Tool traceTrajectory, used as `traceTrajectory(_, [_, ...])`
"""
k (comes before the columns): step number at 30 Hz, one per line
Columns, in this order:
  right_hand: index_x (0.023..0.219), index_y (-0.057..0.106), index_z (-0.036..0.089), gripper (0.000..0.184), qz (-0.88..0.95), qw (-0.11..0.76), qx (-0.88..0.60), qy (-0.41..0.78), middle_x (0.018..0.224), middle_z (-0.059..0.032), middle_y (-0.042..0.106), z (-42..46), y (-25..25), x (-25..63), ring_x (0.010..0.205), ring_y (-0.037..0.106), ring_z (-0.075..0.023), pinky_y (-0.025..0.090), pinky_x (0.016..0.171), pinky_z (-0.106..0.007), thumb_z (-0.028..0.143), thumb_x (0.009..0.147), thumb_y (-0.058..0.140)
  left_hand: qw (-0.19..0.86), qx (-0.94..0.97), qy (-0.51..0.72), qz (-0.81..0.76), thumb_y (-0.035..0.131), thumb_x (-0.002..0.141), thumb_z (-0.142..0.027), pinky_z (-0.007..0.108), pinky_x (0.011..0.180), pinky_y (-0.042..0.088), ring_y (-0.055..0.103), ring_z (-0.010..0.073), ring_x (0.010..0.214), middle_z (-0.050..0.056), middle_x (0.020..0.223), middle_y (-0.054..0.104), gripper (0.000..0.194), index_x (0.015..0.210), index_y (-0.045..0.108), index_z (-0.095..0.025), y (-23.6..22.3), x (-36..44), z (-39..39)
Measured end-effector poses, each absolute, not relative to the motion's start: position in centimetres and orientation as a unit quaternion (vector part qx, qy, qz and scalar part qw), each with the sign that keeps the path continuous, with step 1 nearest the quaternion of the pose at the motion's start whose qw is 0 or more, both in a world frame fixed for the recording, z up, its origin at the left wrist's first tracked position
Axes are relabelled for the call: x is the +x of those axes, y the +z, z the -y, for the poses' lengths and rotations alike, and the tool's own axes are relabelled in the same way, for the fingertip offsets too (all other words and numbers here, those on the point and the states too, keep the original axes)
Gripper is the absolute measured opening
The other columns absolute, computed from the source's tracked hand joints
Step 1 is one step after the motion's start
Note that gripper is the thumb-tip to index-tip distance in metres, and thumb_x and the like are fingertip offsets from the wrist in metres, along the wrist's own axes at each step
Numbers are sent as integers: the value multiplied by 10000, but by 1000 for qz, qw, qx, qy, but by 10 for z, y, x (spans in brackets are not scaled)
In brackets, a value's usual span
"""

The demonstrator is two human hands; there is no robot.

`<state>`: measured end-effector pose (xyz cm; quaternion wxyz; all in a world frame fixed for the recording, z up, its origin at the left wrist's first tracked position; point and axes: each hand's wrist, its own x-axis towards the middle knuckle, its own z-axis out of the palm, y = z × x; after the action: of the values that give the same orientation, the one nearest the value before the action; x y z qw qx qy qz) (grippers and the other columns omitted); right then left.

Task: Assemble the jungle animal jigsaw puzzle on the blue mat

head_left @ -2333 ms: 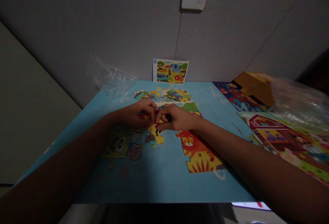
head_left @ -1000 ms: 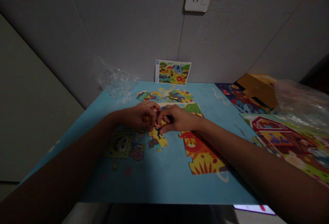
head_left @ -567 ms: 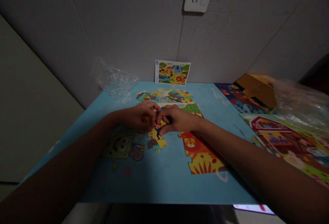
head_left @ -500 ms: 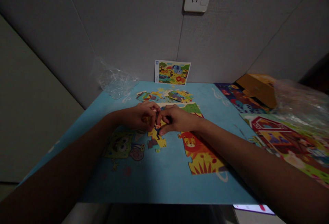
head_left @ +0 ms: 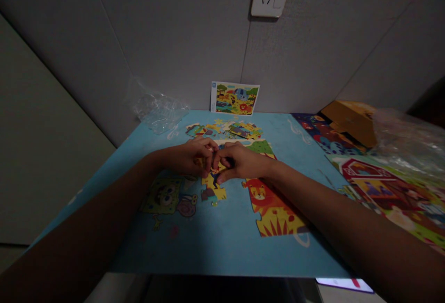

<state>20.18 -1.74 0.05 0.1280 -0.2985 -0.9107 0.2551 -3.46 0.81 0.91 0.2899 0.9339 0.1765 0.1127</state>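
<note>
My left hand (head_left: pixel 194 156) and my right hand (head_left: pixel 239 161) meet over a partly joined jigsaw puzzle on the blue table (head_left: pixel 222 242). Both have bent, closed fingers pressing at a yellow puzzle piece (head_left: pixel 212 183) that shows a monkey in dark blue. Their fingertips hide the upper part of it. Under my right forearm lies a joined section with a lion (head_left: pixel 257 191) and yellow grass. A green tree section (head_left: pixel 260 146) shows behind my right hand. Loose puzzle pieces (head_left: pixel 243 130) lie in a heap beyond the hands.
A picture card (head_left: pixel 235 99) leans on the wall at the back. Clear plastic bags lie at the left (head_left: pixel 160 112) and right (head_left: pixel 410 136). On the right are a farm puzzle (head_left: pixel 385 187) and an orange-brown box (head_left: pixel 351 122). A phone (head_left: pixel 344 285) sits below the table's front edge.
Both hands stay together at the monkey piece, with only slight finger shifts. More of the monkey shows now than in the earliest frame. The view has shifted slightly.
</note>
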Motion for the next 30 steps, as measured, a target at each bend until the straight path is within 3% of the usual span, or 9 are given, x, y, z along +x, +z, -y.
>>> traceTrajectory(23, [919, 713, 189, 338, 912, 145, -302, 238, 673, 39, 560, 17, -1, 203, 711, 519, -147, 318, 721, -286, 480, 785, 819, 277, 931, 122, -204, 755, 823, -294, 424, 1101, 377, 540, 243, 1207, 58, 1140, 630, 124, 761, 684, -214, 8, -30, -5])
traceTrajectory(27, [845, 716, 174, 184, 869, 182, -445, 116, 740, -30, 637, 8, 4, 221, 725, 535, -173, 349, 712, -302, 355, 882, 713, 256, 924, 159, -236, 747, 839, -350, 386, 1022, 437, 580, 223, 1099, 72, 1108, 615, 155, 847, 704, -201, 3, -26, -7])
traceTrajectory(30, [1000, 747, 173, 222, 808, 226, -544, -6, 1010, -124, 708, -2, 3, 237, 990, 573, -277, 402, 856, -375, 356, 889, 688, 220, 919, 175, -276, 738, 850, -365, 398, 1020, 441, 572, 233, 1108, 78, 1106, 614, 190, 944, 717, -202, -2, -25, -10])
